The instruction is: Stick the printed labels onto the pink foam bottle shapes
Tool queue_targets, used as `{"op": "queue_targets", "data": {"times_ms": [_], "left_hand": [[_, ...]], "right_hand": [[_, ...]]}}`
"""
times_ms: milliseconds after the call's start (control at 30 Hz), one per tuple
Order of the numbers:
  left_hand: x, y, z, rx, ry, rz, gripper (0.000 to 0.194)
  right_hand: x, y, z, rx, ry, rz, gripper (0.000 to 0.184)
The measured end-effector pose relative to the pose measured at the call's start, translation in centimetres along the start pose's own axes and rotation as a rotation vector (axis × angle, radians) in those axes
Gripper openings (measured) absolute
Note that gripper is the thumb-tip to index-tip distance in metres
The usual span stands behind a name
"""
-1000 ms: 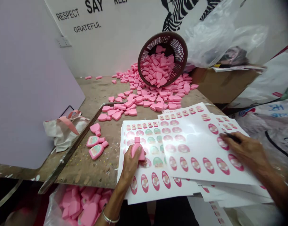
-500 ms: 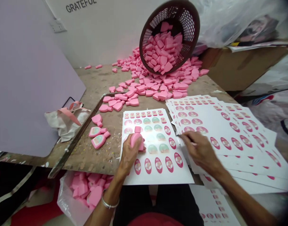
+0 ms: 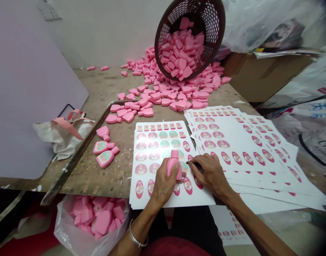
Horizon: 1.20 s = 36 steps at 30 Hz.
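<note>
My left hand (image 3: 163, 185) is closed round a small pink bottle (image 3: 173, 167), neck upward, over a sticker sheet (image 3: 154, 132) with pink and green labels. The bottle's visible face is plain pink. My right hand (image 3: 209, 172) is closed on a thin dark-tipped tool (image 3: 189, 163), mostly hidden by the fingers; its tip is over the sheet's green labels, just right of the bottle. To the left lie two bottles with green labels, one labelled bottle (image 3: 105, 158) nearest me, and a plain pink bottle (image 3: 103, 132) behind them.
A brown mesh basket (image 3: 219, 39) lies tipped, spilling many pink bottles (image 3: 163, 93) across the table. Loose sticker sheets (image 3: 243, 131) overlap at the right. A metal strip (image 3: 72, 161) and cloth bag (image 3: 64, 133) are left. Below the edge sits a plastic bag (image 3: 63, 222) of bottles.
My left hand has moved right with the bottle. My right hand has brought the tool left, from beside the sheet's right edge to over the green labels. The camera view has shifted slightly.
</note>
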State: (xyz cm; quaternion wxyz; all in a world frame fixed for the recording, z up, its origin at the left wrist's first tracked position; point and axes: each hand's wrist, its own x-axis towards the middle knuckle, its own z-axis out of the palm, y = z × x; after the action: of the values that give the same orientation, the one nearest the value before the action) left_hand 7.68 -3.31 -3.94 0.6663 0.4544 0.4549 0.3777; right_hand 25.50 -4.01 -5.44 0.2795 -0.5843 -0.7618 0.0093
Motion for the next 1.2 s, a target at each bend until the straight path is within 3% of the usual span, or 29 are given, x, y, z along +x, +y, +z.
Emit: {"op": "queue_targets", "data": {"times_ms": [333,567,633,767,833,967,1033,1200], "left_hand": [[0.0,-0.3,0.0,0.03,-0.014,0.015,0.042],[0.0,0.0,0.2,-0.002,0.012,0.004,0.041],[0.0,0.1,0.3,-0.045,0.022,-0.006,0.041],[0.0,0.2,0.0,-0.164,0.043,-0.034,0.045],[0.0,0.2,-0.2,-0.229,0.04,-0.039,0.047],[-0.4,0.4,-0.5,-0.344,0.02,-0.072,0.06],[-0.6,0.6,-0.3,-0.415,0.034,-0.085,0.065],[-0.8,1.2,0.2,-0.535,0.068,-0.097,0.057]], "right_hand": [[-0.2,-0.1,0.5,0.022,0.009,0.083,0.01],[-0.2,-0.6,0.5,-0.015,0.109,0.017,0.012],[-0.3,-1.1,0.1,0.085,0.12,0.093,0.015],[-0.2,-1.6,-1.1,0.447,0.046,0.446,0.024],[0.1,-1.7,-1.9,0.553,0.039,0.551,0.026],[1.0,-2.4,-3.4,0.602,0.103,0.59,0.027],[1.4,-3.1,-3.7,0.653,0.067,0.59,0.027],[1.8,-4.9,-2.9,0.745,0.004,0.573,0.038]]}}
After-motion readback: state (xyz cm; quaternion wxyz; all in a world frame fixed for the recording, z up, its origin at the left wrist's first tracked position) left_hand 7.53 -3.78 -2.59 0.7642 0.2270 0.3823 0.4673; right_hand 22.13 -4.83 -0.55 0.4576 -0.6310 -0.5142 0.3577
